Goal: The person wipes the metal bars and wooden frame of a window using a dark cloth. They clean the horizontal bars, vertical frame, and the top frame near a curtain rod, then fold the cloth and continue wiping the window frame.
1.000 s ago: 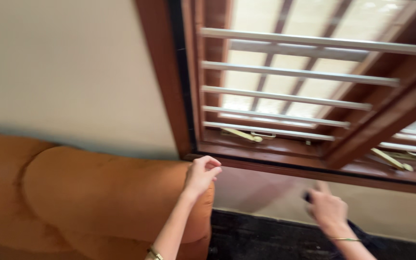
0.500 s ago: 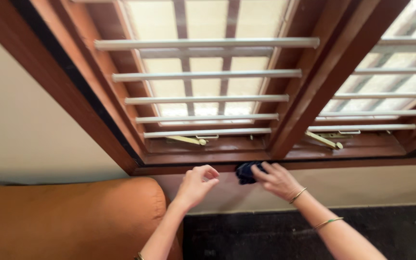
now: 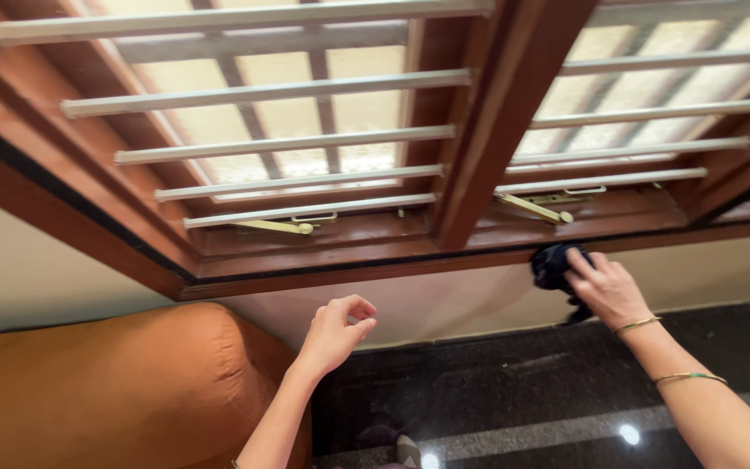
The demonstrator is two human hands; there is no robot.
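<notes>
Head view shows, nearest at left, an orange sofa [image 3: 106,382], then the left hand [image 3: 333,333] loosely curled and holding nothing, the right hand [image 3: 605,289] grasping a dark cloth [image 3: 555,265] against the wooden window sill [image 3: 323,269], with window bars [image 3: 305,139] beyond.

I am in a home's living room: a wooden-framed window [image 3: 444,174] with metal bars [image 3: 288,139], an orange sofa [image 3: 106,391] against the cream wall [image 3: 36,269], and polished dark stone floor [image 3: 514,391].
</notes>
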